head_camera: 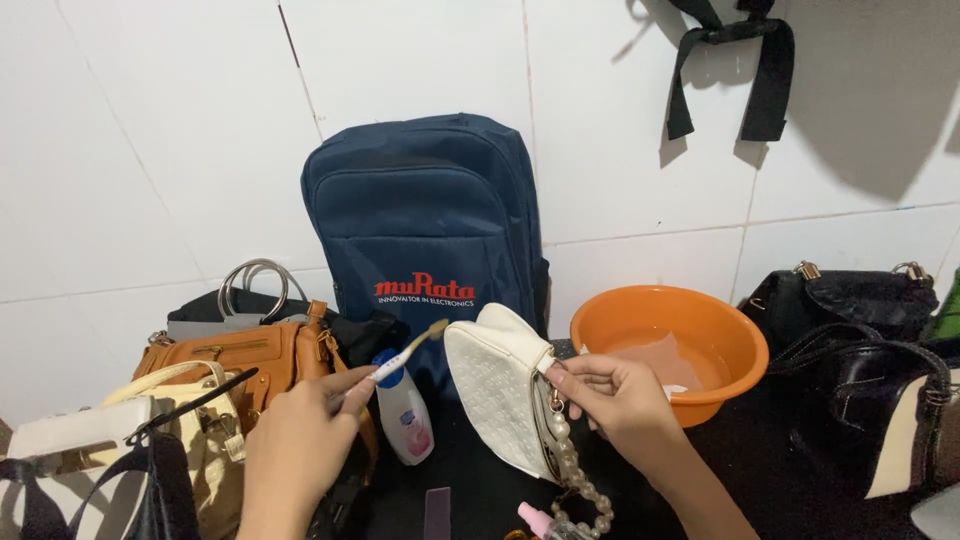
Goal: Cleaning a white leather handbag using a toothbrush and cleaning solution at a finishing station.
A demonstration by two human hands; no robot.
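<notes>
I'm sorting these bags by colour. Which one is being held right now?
The small white quilted purse with the pearl strap, pinched at its top by the right hand. The navy backpack, tan handbag and black bags sit untouched.

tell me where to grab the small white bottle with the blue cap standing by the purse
Probably grip the small white plastic bottle around its narrower upper body just under the blue cap, coming from the front. It stands upright, with the tan leather bag close on its left and the white quilted purse on its right.
</notes>
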